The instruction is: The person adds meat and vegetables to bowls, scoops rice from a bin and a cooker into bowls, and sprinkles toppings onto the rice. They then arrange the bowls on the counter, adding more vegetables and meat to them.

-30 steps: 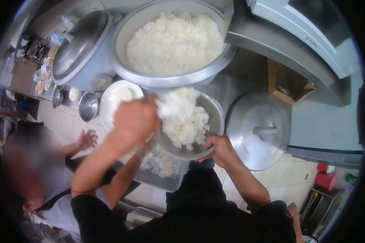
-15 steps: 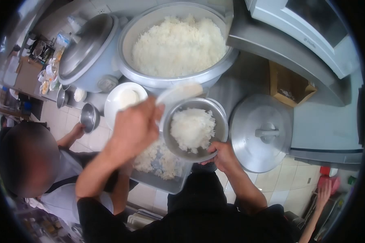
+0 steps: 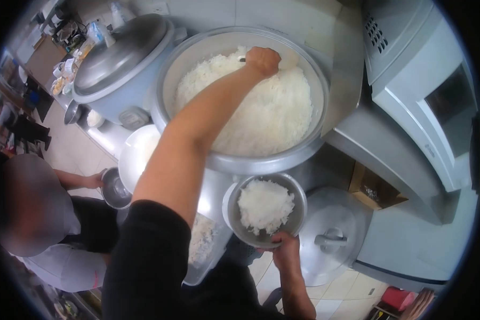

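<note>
Right, in the head view, the left hand (image 3: 263, 61) is over the far side of the big pot (image 3: 269, 163), fingers curled tight round a handle (image 3: 242, 60), the tool's working end hard to make out. The cooked rice (image 3: 266, 120) fills the pot; a shallow, lifting scoop should keep its grains from mashing. Nearer the body, the right hand (image 3: 288, 248) pinches the metal bowl (image 3: 300, 210) at its edge, rice mounded inside, best kept level and close to the pot.

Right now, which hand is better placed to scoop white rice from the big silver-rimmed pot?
Probably the left hand: it is closed over the rice inside the pot, while the right hand holds a round grey metal bowl.
</note>
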Tool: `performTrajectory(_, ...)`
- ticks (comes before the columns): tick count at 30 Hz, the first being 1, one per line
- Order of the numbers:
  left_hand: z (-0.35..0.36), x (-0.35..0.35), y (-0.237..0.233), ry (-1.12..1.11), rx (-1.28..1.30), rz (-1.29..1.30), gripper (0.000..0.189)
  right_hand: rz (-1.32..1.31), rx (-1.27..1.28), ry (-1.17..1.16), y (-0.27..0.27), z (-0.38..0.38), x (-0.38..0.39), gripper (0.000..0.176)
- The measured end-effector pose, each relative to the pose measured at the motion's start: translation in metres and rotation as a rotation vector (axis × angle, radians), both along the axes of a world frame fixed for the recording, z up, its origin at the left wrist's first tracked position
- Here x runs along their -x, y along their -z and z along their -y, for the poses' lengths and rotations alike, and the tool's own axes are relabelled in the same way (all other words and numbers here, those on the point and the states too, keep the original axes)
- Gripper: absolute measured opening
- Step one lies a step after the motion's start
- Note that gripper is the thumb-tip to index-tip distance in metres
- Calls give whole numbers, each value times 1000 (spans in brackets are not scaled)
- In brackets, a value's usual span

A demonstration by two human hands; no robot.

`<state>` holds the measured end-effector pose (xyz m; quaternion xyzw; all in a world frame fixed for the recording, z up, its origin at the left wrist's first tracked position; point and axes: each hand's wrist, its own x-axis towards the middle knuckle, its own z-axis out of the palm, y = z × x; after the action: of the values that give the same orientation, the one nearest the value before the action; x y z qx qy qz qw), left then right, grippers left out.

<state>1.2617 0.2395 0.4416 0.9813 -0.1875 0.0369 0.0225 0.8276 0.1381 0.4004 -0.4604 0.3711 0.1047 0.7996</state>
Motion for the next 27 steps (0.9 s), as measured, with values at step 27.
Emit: performTrajectory(27,13,80,-5,358,-8,-139,54,88,-33,115,28,-7,13,46)
